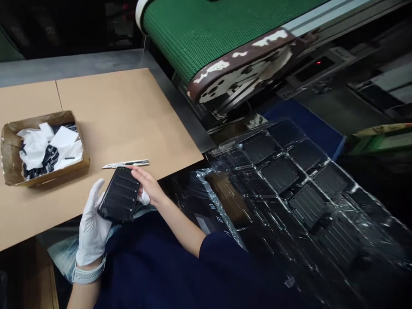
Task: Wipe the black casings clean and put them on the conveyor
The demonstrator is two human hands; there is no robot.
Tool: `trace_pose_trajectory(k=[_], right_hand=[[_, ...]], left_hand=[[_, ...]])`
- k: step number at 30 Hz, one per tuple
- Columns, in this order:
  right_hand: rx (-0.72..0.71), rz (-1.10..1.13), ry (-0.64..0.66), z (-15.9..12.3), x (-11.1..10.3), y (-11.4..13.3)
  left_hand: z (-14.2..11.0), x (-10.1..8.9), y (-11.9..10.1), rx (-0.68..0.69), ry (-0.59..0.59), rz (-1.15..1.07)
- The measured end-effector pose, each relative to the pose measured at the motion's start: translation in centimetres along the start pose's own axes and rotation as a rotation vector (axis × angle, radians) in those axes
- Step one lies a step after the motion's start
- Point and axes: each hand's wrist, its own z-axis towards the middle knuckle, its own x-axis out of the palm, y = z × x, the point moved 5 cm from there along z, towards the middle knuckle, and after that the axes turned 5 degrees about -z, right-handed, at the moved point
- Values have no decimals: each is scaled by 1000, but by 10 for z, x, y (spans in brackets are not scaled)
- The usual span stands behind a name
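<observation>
A black ribbed plastic part (119, 195), roughly rectangular with small studs along its edges, is tilted up between my two hands over the table's front edge. My left hand (93, 229), in a white glove, supports it from the left with the thumb raised beside it. Bare fingers of my right hand (146, 184) close around its upper right edge. Something white (144, 197), perhaps cloth, shows under the right palm. Just beyond the part, a slim silver utility knife (126, 164) lies on the cardboard.
An open cardboard box (45, 178) with white wipes and black scraps stands at the left on the cardboard-covered table (116, 111). A green conveyor belt (206, 30) runs behind. To the right, a plastic-lined tray (309, 174) holds several similar black parts.
</observation>
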Motion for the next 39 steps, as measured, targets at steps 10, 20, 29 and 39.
trace_pose_trajectory(k=[10, 20, 29, 39], right_hand=[[-151, 218, -250, -11, -1, -24], [-182, 110, -207, -9, 11, -21], [-181, 146, -109, 2, 20, 7], [-199, -47, 418, 3, 120, 12]], left_hand=[[22, 67, 6, 231, -11, 291], [16, 63, -5, 246, 79, 402], [9, 16, -28, 242, 209, 398], [-22, -22, -36, 116, 260, 427]])
